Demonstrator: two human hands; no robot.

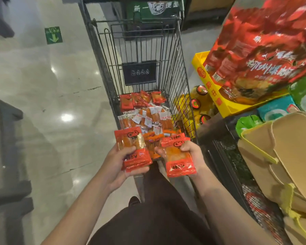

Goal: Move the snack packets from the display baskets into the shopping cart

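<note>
wire shopping cart [177, 71] dead ahead, loose snack packets [145, 114] piled on its floor. left hand [117, 167] grips a red-orange packet stack [132, 149] over the near end; right hand [193, 156] grips another packet [179, 160] beside it.

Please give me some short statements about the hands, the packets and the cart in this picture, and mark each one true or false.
1. Both hands hold red snack packets. True: left hand, right hand.
2. The shopping cart holds no packets. False: many packets lie in it.
3. The hands are above the near end of the cart. True.
4. The yellow tray stands left of the cart. False: it is on the right.
</note>
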